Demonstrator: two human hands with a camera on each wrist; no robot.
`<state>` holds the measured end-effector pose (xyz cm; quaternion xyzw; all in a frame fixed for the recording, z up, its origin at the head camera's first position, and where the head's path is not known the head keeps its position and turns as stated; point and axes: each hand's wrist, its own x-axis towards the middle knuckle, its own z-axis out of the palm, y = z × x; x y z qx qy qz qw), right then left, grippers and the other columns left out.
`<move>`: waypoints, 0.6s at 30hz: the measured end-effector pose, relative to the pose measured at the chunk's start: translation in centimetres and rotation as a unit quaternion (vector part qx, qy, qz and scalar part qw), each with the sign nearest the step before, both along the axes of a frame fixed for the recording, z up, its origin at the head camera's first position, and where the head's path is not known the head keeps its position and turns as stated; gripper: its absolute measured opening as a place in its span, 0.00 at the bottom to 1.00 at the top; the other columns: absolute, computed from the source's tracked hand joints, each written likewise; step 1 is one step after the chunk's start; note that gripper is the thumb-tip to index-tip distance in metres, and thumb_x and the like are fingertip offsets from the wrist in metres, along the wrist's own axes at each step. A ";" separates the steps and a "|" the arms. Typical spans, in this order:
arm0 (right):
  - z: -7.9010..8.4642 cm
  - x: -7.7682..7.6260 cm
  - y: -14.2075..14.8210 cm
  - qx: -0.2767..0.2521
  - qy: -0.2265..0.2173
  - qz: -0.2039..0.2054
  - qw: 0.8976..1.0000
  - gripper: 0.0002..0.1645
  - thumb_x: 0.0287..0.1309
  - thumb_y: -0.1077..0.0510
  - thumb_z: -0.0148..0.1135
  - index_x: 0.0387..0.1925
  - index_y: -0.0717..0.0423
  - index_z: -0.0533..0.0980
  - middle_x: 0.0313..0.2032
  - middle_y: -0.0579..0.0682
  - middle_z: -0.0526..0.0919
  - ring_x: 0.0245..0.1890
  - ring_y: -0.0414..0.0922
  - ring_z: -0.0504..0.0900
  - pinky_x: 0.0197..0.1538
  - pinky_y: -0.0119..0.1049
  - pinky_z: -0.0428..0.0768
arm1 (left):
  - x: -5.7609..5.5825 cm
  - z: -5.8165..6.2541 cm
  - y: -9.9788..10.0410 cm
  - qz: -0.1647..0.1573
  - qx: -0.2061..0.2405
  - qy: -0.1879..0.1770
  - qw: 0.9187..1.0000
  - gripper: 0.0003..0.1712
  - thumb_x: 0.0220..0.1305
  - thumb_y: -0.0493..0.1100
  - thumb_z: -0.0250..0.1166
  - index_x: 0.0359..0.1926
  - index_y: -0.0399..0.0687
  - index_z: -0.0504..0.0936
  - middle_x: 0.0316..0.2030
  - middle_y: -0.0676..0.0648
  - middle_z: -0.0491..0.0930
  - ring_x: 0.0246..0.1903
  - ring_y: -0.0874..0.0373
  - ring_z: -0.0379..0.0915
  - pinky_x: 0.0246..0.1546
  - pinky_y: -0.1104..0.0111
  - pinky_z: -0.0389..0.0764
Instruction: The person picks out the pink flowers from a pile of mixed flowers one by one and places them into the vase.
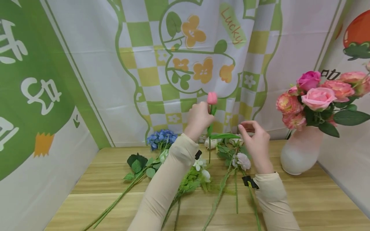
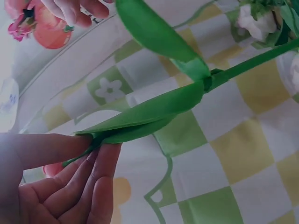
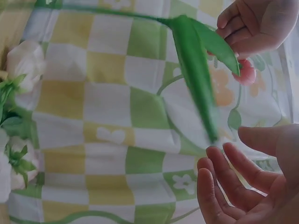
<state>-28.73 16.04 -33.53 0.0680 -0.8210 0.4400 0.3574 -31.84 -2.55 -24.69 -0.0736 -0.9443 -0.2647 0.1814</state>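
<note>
In the head view my left hand (image 1: 199, 118) pinches an artificial pink tulip (image 1: 212, 98) just below its bloom, holding it upright above the table. The left wrist view shows thumb and fingers closed on the stem at a long green leaf (image 2: 154, 112). A second leaf (image 1: 224, 136) sticks out sideways from the stem toward my right hand (image 1: 255, 141). That hand is empty, its fingers spread and loosely bent. From the right wrist view, the leaf tip (image 3: 212, 135) hangs right by the right fingertips (image 3: 216, 153).
Loose artificial flowers lie on the wooden table (image 1: 95, 183): a blue hydrangea (image 1: 162, 138), a pale pink flower (image 1: 242, 161), white blooms (image 1: 199, 163) and several long green stems. At the right stands a white vase (image 1: 300, 154) of pink roses (image 1: 319, 98). A patterned cloth (image 1: 144, 77) hangs behind.
</note>
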 end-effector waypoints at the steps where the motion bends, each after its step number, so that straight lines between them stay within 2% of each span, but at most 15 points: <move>1: 0.1 0.1 -0.2 -0.001 0.001 0.001 1.000 0.15 0.60 0.49 0.62 0.43 0.55 0.80 0.38 0.52 0.85 0.38 0.45 0.83 0.34 0.15 0.72 | 0.1 -0.1 -0.1 -0.006 0.010 0.011 1.000 0.14 0.51 0.36 0.61 0.16 0.51 0.67 0.14 0.53 0.67 0.15 0.59 0.63 0.15 0.70 0.65; 4: 0.5 0.4 -0.6 0.002 0.011 0.005 1.000 0.15 0.60 0.48 0.63 0.42 0.53 0.81 0.38 0.50 0.86 0.38 0.43 0.83 0.35 0.16 0.73 | 0.6 -0.2 -0.3 -0.022 0.045 0.044 0.998 0.10 0.51 0.34 0.60 0.18 0.49 0.73 0.15 0.52 0.72 0.15 0.59 0.65 0.15 0.71 0.66; 7: 0.9 0.9 -1.1 0.005 0.035 0.007 0.999 0.14 0.58 0.49 0.64 0.41 0.53 0.81 0.38 0.49 0.87 0.38 0.42 0.84 0.36 0.18 0.77 | 1.3 -0.2 -0.4 -0.034 0.081 0.072 0.993 0.06 0.52 0.34 0.60 0.22 0.48 0.78 0.19 0.52 0.79 0.18 0.60 0.71 0.17 0.72 0.71; 14: 1.4 1.8 -1.5 -0.003 0.091 0.022 0.996 0.11 0.55 0.54 0.68 0.39 0.55 0.83 0.36 0.50 0.87 0.36 0.44 0.85 0.36 0.13 0.75 | 2.5 -0.9 -0.6 -0.068 0.155 0.115 0.979 0.03 0.52 0.36 0.63 0.27 0.47 0.82 0.26 0.51 0.85 0.26 0.61 0.80 0.28 0.72 0.78; 18: 1.5 2.3 -2.0 0.047 0.127 0.021 0.991 0.09 0.51 0.59 0.70 0.37 0.56 0.84 0.35 0.51 0.87 0.34 0.46 0.84 0.36 0.29 0.81 | 3.2 -1.6 -0.7 -0.096 0.197 0.127 0.967 0.03 0.52 0.35 0.63 0.29 0.46 0.82 0.27 0.49 0.85 0.26 0.60 0.80 0.28 0.71 0.79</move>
